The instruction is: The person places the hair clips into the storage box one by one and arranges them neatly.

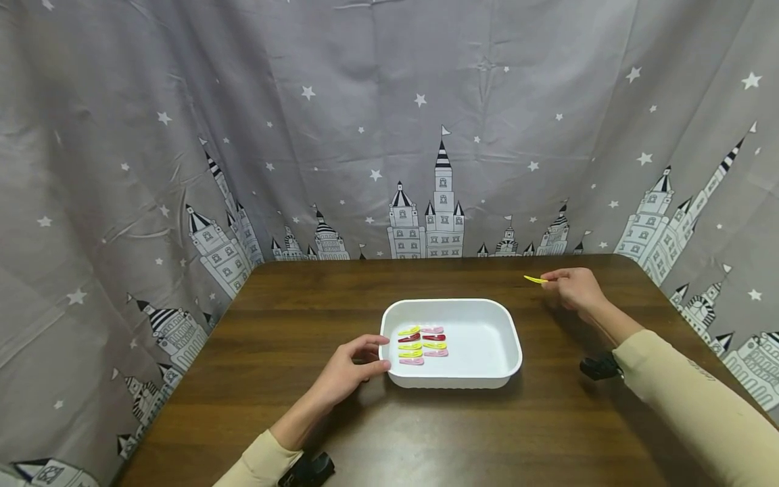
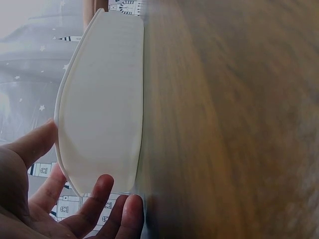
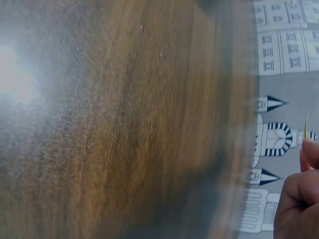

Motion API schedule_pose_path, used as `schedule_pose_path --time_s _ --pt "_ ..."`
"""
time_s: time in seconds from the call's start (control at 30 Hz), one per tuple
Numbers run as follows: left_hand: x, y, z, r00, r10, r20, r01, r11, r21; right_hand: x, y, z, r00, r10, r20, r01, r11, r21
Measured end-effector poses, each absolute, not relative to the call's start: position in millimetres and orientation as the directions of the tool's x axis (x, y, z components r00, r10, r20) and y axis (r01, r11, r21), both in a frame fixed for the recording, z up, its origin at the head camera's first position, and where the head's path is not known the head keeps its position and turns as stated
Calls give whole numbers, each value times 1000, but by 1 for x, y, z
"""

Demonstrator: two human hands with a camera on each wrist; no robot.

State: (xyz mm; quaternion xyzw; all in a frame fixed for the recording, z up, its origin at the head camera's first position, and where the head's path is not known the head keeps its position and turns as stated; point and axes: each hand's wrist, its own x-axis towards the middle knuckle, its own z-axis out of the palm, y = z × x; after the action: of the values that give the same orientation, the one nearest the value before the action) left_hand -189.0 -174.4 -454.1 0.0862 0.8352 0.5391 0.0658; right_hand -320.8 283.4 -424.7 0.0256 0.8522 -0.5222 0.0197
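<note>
A white tray (image 1: 487, 370) stands on the wooden table, with two columns of snap hair clips (image 1: 435, 345) in its left half. They are yellow, dark red and pink. My left hand (image 1: 349, 368) grips the tray's left end, thumb near the front corner. In the left wrist view the fingertips (image 2: 103, 183) of this hand lie against the tray's outer wall (image 2: 102, 99). Right of the tray and farther back, my right hand (image 1: 575, 289) pinches a yellow hair clip (image 1: 535, 279) above the table. Only a thin edge of that clip shows in the right wrist view.
The brown table (image 1: 304, 291) ends at a grey curtain (image 1: 341, 81) printed with castles and stars. A black strap device (image 1: 599, 366) sits at my right wrist, and another (image 1: 307, 470) at my left.
</note>
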Motion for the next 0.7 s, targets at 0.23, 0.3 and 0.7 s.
schedule_pose_path --time_s 0.23,0.3,0.7 --pt "-189 -175 -454 -977 215 -10 79 401 913 -314 278 -417 -998 4 -57 52 465 -884" --pt "-189 -175 -454 -976 218 -15 75 400 913 -312 274 -414 -998 -6 -55 45 467 -883" --pt "-189 -174 -453 -974 227 -24 69 392 917 -296 249 -403 -992 -114 -58 -1 462 -887"
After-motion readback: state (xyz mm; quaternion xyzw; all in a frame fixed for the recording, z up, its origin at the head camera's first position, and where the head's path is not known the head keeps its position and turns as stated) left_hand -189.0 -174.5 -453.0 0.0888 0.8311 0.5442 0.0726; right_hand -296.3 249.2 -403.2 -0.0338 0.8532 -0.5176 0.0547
